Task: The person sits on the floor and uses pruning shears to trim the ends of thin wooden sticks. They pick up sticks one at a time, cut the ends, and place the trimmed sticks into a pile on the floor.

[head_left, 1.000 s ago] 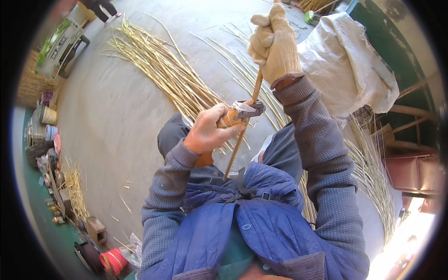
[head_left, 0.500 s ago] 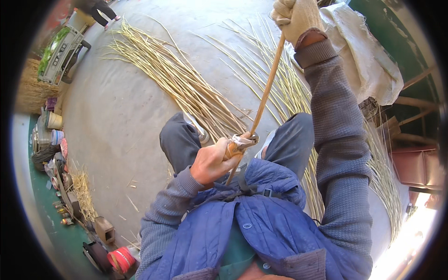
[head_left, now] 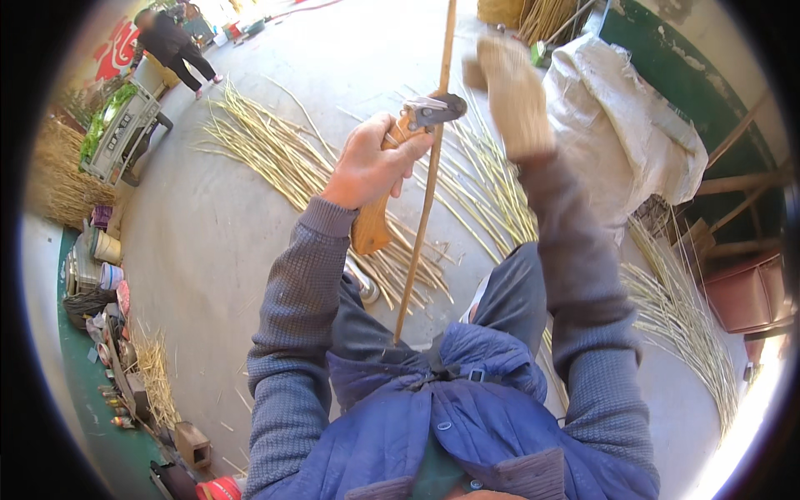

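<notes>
My bare left hand (head_left: 372, 162) is wrapped round a wooden-handled hand tool (head_left: 372, 225) with a dark metal head and a cord bound at its neck. A long, thin brown stick (head_left: 425, 208) runs from the top of the view past the tool's head down to my lap. The metal head meets the stick, but whether it grips it I cannot tell. To the right of the stick, my right hand (head_left: 518, 104), in a cream work glove, is smeared by motion. It appears apart from the stick, and its fingers are unclear.
A bundle of brown sticks (head_left: 275, 150) lies on the floor ahead, with greener sticks (head_left: 492, 200) beyond my right knee. A whitish sack (head_left: 617, 125) rests at the right. Far left, a person (head_left: 171, 46) stands near a small vehicle (head_left: 125, 133). More thin rods (head_left: 692, 333) lie at the right.
My left hand has moved up and away from my lap along the stick with the tool. My right hand has come off the stick and shifted slightly down.
</notes>
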